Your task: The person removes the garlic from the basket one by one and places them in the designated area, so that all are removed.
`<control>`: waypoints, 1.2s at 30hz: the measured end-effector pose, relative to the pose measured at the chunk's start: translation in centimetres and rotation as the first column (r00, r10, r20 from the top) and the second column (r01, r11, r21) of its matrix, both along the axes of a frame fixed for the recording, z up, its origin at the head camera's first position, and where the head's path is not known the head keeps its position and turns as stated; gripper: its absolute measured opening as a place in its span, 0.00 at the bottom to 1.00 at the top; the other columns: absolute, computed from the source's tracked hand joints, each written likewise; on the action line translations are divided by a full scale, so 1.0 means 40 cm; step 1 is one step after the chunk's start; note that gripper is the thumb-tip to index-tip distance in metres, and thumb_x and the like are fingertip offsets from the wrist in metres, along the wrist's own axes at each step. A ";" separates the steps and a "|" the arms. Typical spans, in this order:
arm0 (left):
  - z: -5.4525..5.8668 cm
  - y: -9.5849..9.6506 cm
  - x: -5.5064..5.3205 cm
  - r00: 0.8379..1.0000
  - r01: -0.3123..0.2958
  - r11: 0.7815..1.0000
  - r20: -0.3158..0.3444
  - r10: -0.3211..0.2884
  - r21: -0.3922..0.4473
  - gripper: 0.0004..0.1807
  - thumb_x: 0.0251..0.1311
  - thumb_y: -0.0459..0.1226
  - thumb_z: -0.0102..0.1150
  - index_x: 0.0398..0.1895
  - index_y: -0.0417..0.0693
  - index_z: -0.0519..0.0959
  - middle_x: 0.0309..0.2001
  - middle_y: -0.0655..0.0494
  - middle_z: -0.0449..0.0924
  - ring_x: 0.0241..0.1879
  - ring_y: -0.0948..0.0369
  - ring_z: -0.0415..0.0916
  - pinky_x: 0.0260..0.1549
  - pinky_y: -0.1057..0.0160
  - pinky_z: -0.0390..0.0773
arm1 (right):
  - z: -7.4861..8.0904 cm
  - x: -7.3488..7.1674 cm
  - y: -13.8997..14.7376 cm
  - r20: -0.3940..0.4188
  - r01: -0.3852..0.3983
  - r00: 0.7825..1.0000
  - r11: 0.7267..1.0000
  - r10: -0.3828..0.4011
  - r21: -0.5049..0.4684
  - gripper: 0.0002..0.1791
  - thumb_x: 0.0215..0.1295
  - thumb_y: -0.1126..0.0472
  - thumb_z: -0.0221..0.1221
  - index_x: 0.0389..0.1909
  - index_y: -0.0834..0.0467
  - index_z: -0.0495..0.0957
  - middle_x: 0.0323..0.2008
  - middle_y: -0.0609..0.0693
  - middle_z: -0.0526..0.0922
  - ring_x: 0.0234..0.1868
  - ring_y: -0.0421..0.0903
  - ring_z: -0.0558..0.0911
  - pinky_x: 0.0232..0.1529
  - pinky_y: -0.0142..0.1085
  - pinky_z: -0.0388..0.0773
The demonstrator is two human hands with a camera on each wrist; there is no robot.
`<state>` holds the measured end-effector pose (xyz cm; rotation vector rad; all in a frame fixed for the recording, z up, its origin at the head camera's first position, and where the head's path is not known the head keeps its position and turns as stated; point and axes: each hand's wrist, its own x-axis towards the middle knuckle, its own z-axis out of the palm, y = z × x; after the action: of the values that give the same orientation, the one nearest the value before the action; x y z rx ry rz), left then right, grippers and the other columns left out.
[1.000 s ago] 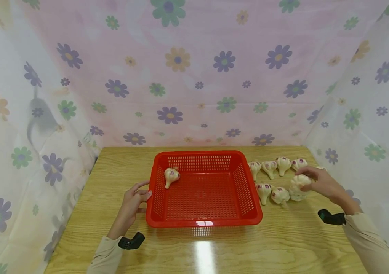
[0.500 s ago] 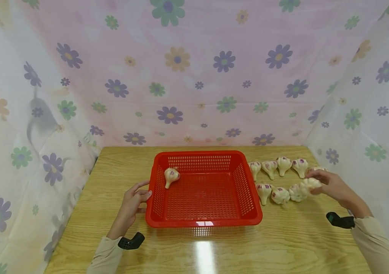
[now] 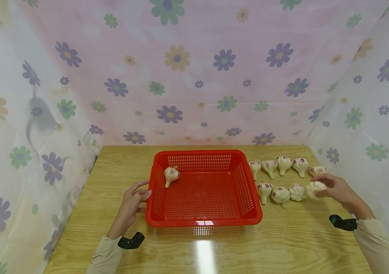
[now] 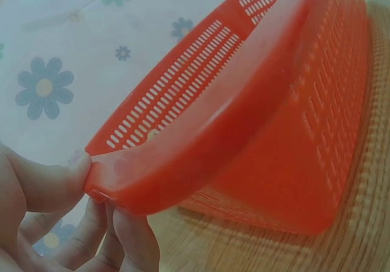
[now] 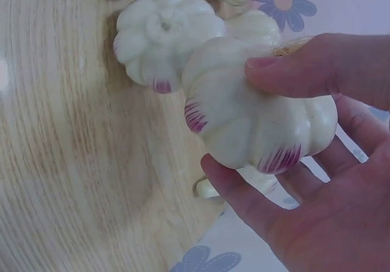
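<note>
My left hand (image 3: 132, 201) pinches the left rim of a red plastic basket (image 3: 204, 223), thumb on top and fingers beneath, as the left wrist view shows. Inside the basket, near its back left corner, lies one garlic bulb (image 3: 172, 176). At the right, my right hand (image 3: 340, 192) holds another garlic bulb (image 5: 256, 107), white with purple streaks, between thumb and fingers. That bulb is at the right end of the front row, beside a knobbly white bulb (image 3: 297, 192).
Two rows of garlic bulbs lie right of the basket: a back row including a bulb (image 3: 284, 164) with its stem toward me, and a front row starting with a bulb (image 3: 264, 191) against the basket's side. Flowered cloth (image 3: 194, 76) encloses the wooden table (image 3: 235, 251).
My right hand has moved right and slightly down with its garlic bulb, uncovering the rightmost bulbs of the back row. The left hand and basket stay in place.
</note>
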<state>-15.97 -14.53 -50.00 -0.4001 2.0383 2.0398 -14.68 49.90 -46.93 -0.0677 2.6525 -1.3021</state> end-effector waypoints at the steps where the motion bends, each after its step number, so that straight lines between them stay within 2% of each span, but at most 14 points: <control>1: 0.000 0.000 0.000 1.000 -0.003 1.000 0.002 0.003 0.000 0.24 0.61 0.34 0.57 0.61 0.53 0.71 0.46 0.44 0.79 0.36 0.54 0.80 0.26 0.54 0.81 | -0.003 0.000 0.003 0.003 0.000 1.000 1.000 0.000 -0.004 0.23 0.59 0.67 0.61 0.54 0.69 0.68 0.50 0.30 0.66 0.43 0.23 0.71 0.38 0.40 0.79; 4: 0.000 0.000 0.000 1.000 -0.009 1.000 0.007 0.009 0.002 0.24 0.61 0.34 0.57 0.61 0.54 0.71 0.45 0.45 0.79 0.36 0.54 0.80 0.26 0.54 0.81 | -0.009 0.002 0.007 -0.002 0.013 1.000 1.000 -0.013 -0.002 0.23 0.60 0.67 0.61 0.54 0.69 0.69 0.49 0.29 0.65 0.42 0.24 0.72 0.38 0.41 0.79; 11: 0.002 0.002 0.000 1.000 -0.001 1.000 0.015 0.001 0.001 0.25 0.61 0.33 0.57 0.62 0.52 0.70 0.46 0.44 0.78 0.36 0.55 0.79 0.25 0.55 0.81 | -0.003 0.007 0.018 -0.021 0.031 0.999 0.999 -0.031 0.037 0.25 0.60 0.63 0.62 0.56 0.70 0.68 0.47 0.28 0.66 0.44 0.19 0.66 0.38 0.42 0.78; 15: 0.006 0.003 0.001 1.000 0.001 1.000 0.013 -0.001 0.000 0.25 0.62 0.34 0.57 0.63 0.52 0.69 0.47 0.44 0.78 0.35 0.56 0.79 0.24 0.56 0.81 | -0.007 0.007 0.030 -0.013 0.043 0.999 0.998 -0.042 0.043 0.25 0.61 0.63 0.62 0.56 0.69 0.67 0.46 0.27 0.68 0.43 0.20 0.66 0.39 0.43 0.78; 23: 0.004 0.003 -0.003 1.000 -0.005 1.000 0.018 0.005 0.004 0.25 0.61 0.34 0.58 0.62 0.52 0.70 0.44 0.46 0.80 0.33 0.56 0.79 0.22 0.56 0.80 | -0.050 0.013 0.059 0.038 0.078 0.996 0.997 -0.078 0.015 0.24 0.59 0.65 0.61 0.54 0.69 0.68 0.45 0.35 0.71 0.39 0.27 0.72 0.36 0.45 0.78; 26: 0.004 0.003 -0.004 1.000 -0.002 1.000 0.014 0.002 0.007 0.24 0.61 0.34 0.58 0.62 0.52 0.70 0.43 0.47 0.80 0.33 0.56 0.79 0.22 0.56 0.80 | -0.073 0.014 0.067 0.060 0.080 0.995 0.995 -0.083 0.051 0.24 0.59 0.65 0.62 0.54 0.70 0.68 0.46 0.41 0.73 0.37 0.27 0.72 0.35 0.46 0.77; 30: 0.006 0.004 -0.002 1.000 0.003 1.000 0.009 -0.003 0.006 0.24 0.61 0.34 0.58 0.62 0.51 0.70 0.43 0.46 0.80 0.33 0.56 0.79 0.22 0.57 0.80 | -0.096 0.017 0.064 0.073 0.072 0.994 0.994 -0.078 0.082 0.25 0.58 0.67 0.60 0.54 0.73 0.67 0.52 0.63 0.72 0.36 0.30 0.73 0.35 0.45 0.77; 33: 0.006 0.003 0.000 1.000 0.003 1.000 0.006 -0.003 0.004 0.24 0.61 0.34 0.58 0.62 0.51 0.70 0.43 0.46 0.80 0.33 0.56 0.79 0.22 0.57 0.80 | -0.100 0.020 0.051 0.068 0.067 0.995 0.994 -0.073 0.087 0.25 0.58 0.69 0.59 0.55 0.75 0.66 0.55 0.75 0.66 0.37 0.36 0.75 0.35 0.45 0.77; 36: 0.005 0.002 0.002 1.000 0.000 1.000 0.005 0.000 0.002 0.24 0.61 0.34 0.58 0.62 0.51 0.71 0.43 0.46 0.80 0.33 0.56 0.79 0.21 0.57 0.80 | -0.094 0.018 0.037 0.050 0.063 0.996 0.991 -0.069 0.115 0.25 0.58 0.69 0.59 0.55 0.75 0.65 0.55 0.77 0.65 0.40 0.48 0.77 0.36 0.46 0.77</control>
<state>-15.91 -14.43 -49.81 -0.4045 2.0324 2.0386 -13.97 51.38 -50.70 0.0707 2.6977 -1.1528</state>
